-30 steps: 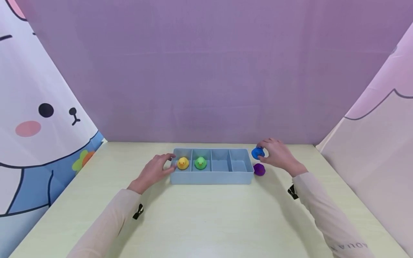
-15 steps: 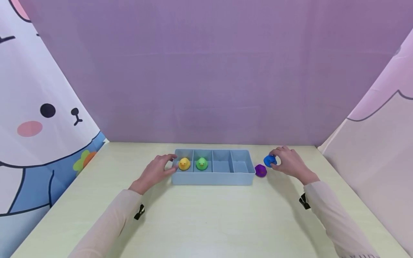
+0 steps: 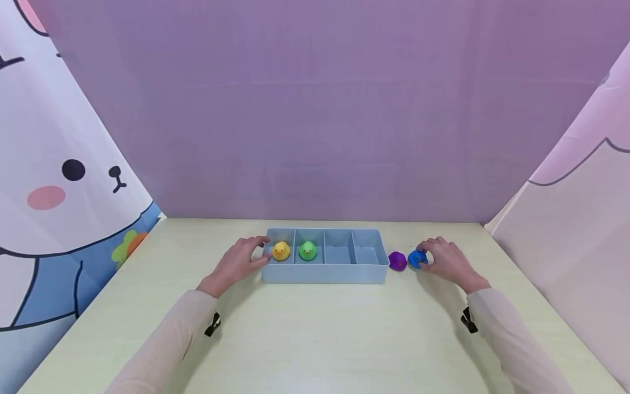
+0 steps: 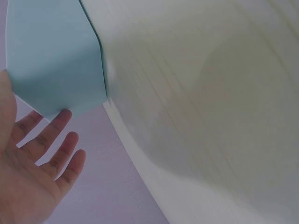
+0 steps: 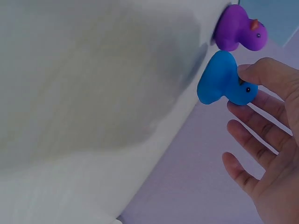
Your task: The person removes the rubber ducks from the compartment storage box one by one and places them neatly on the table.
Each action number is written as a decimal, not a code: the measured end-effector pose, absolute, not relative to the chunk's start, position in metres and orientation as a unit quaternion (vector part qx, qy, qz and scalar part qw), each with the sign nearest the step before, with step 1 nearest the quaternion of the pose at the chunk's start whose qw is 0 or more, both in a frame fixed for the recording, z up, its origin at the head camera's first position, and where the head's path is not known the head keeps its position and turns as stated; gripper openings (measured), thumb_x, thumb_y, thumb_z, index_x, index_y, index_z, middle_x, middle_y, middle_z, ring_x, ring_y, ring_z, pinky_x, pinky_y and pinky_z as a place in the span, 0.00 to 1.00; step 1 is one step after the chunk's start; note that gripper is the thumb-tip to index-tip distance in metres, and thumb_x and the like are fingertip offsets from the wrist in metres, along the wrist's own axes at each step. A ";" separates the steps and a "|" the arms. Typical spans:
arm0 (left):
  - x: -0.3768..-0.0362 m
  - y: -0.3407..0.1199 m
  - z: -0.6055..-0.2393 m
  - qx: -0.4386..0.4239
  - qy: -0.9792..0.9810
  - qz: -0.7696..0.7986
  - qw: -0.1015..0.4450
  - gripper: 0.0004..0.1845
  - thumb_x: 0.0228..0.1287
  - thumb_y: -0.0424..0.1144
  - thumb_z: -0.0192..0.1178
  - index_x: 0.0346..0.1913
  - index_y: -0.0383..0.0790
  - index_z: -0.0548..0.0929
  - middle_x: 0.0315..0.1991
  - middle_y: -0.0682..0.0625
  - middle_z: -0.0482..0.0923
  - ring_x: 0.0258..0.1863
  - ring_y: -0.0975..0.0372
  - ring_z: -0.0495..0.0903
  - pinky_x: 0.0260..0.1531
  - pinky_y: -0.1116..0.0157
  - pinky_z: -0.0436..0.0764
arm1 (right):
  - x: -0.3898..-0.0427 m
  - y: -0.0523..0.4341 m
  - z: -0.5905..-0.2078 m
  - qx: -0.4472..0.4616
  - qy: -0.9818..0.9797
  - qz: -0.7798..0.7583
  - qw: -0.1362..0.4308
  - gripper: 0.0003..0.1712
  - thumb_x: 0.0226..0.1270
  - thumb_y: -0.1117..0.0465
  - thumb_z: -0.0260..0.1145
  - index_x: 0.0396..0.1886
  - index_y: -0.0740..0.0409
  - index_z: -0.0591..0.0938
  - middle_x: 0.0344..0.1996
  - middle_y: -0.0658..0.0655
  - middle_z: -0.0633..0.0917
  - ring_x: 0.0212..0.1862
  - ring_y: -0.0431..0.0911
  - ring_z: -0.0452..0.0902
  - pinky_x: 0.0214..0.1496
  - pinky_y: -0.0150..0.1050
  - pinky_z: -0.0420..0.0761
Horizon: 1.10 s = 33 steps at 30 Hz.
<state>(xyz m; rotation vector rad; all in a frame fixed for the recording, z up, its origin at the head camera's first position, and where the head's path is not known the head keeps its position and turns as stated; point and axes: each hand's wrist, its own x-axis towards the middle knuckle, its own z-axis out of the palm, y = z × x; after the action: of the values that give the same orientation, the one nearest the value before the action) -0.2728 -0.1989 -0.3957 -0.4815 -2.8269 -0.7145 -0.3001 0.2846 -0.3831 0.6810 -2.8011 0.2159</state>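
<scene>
A light blue divided tray (image 3: pixel 325 273) sits mid-table. A yellow duck (image 3: pixel 281 250) is in its leftmost compartment and a green duck (image 3: pixel 308 250) in the one beside it. My left hand (image 3: pixel 256 250) rests with straight fingers against the tray's left end; the left wrist view shows its spread fingers (image 4: pixel 56 140) next to the tray wall (image 4: pixel 56 60). Right of the tray, a purple duck (image 3: pixel 397 260) (image 5: pixel 238 32) stands on the table. My right hand (image 3: pixel 427 255) pinches a blue duck (image 3: pixel 417 258) (image 5: pixel 223 84) by the head, its base on the table beside the purple one.
The pale yellow-green table (image 3: pixel 315 339) is closed in by a purple backdrop (image 3: pixel 315 137), a cartoon bunny curtain (image 3: pixel 59 180) at the left and a pink curtain (image 3: pixel 581 230) at the right. Both sleeves reach in from the near edge.
My right hand has brought the blue duck from the tray's far right corner rightward and toward me, down beside the purple duck. The left hand stays put.
</scene>
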 end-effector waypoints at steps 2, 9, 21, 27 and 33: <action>-0.273 -0.199 -0.396 -0.164 -0.952 -0.240 0.094 0.23 0.61 0.48 0.55 0.56 0.39 0.74 0.50 0.43 0.78 0.49 0.50 0.74 0.48 0.49 0.73 | -0.300 0.285 -0.385 0.230 -0.962 0.077 0.122 0.19 0.47 0.60 0.71 0.40 0.62 0.81 0.35 0.57 0.82 0.40 0.53 0.73 0.40 0.55 0.72; -0.274 -0.199 -0.397 -0.158 -0.953 -0.241 0.094 0.23 0.61 0.48 0.55 0.57 0.40 0.74 0.50 0.44 0.78 0.49 0.51 0.74 0.48 0.50 0.73 | -0.300 0.286 -0.392 0.225 -0.964 0.083 0.115 0.19 0.47 0.59 0.71 0.40 0.62 0.81 0.35 0.58 0.82 0.40 0.54 0.73 0.40 0.54 0.72; -0.275 -0.199 -0.399 -0.159 -0.954 -0.234 0.099 0.24 0.61 0.49 0.54 0.57 0.41 0.74 0.50 0.45 0.79 0.48 0.52 0.74 0.46 0.51 0.74 | -0.299 0.287 -0.394 0.223 -0.964 0.082 0.116 0.20 0.47 0.60 0.71 0.41 0.63 0.80 0.35 0.58 0.83 0.39 0.54 0.74 0.38 0.54 0.73; -0.274 -0.200 -0.399 -0.155 -0.955 -0.232 0.097 0.24 0.61 0.50 0.54 0.57 0.41 0.74 0.50 0.45 0.79 0.48 0.52 0.74 0.46 0.51 0.74 | -0.299 0.286 -0.393 0.222 -0.965 0.083 0.108 0.21 0.47 0.60 0.71 0.42 0.63 0.80 0.36 0.58 0.82 0.40 0.55 0.74 0.39 0.55 0.73; -0.273 -0.200 -0.398 -0.154 -0.955 -0.233 0.095 0.24 0.61 0.50 0.54 0.57 0.41 0.74 0.50 0.45 0.79 0.48 0.52 0.74 0.46 0.51 0.74 | -0.299 0.287 -0.386 0.231 -0.963 0.084 0.109 0.22 0.46 0.59 0.71 0.43 0.63 0.80 0.36 0.59 0.82 0.41 0.56 0.74 0.40 0.56 0.72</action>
<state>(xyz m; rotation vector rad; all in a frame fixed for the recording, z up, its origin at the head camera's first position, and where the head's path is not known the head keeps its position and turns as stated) -0.2734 -0.1995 -0.3980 -0.4570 -2.8319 -0.6898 -0.2994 0.2870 -0.3865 0.6780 -2.8319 0.2467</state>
